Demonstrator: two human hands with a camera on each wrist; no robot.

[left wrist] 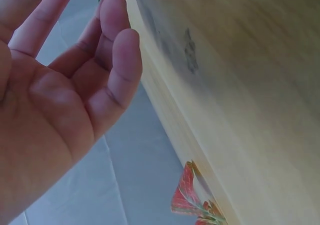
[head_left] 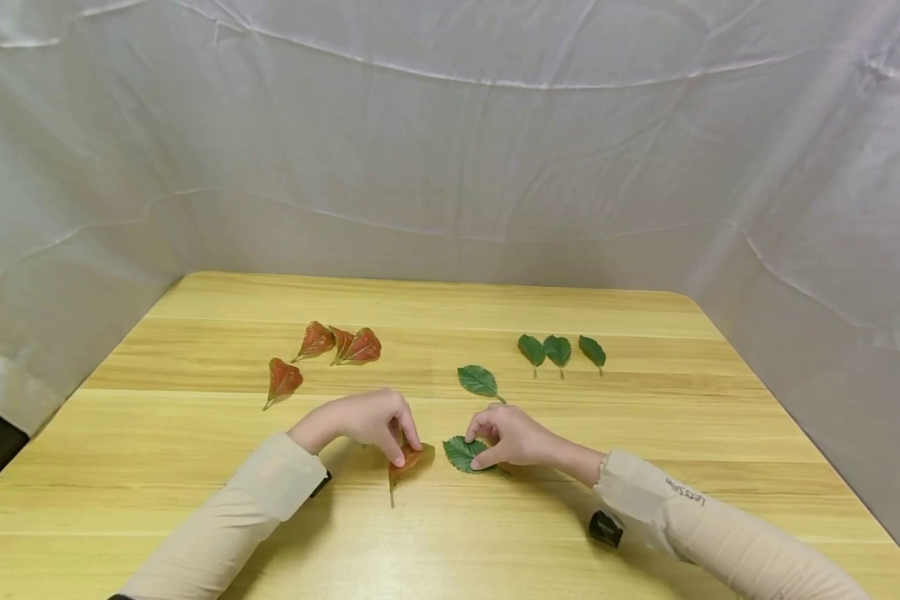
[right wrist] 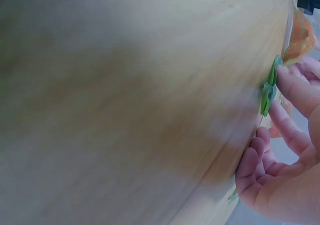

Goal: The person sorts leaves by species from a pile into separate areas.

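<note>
Between the thumb and forefinger of my left hand (head_left: 378, 423), a red leaf (head_left: 408, 463) is pinched, its thin stem pointing toward the front of the table. My right hand (head_left: 516, 437) pinches a green leaf (head_left: 461, 453) with toothed edges, just right of the red one. The right wrist view shows that green leaf (right wrist: 268, 95) nearly edge-on at the right thumb and forefinger. Just beyond the right hand lies another green leaf (head_left: 477, 381). In the left wrist view, the palm and bent fingers hide the pinched red leaf.
Several red leaves (head_left: 283, 379) lie at the left back of the wooden table (head_left: 450, 542), some overlapping. Three smaller green leaves (head_left: 557, 351) form a row at the right back. Pale cloth (head_left: 450, 167) hangs behind the table and along both sides.
</note>
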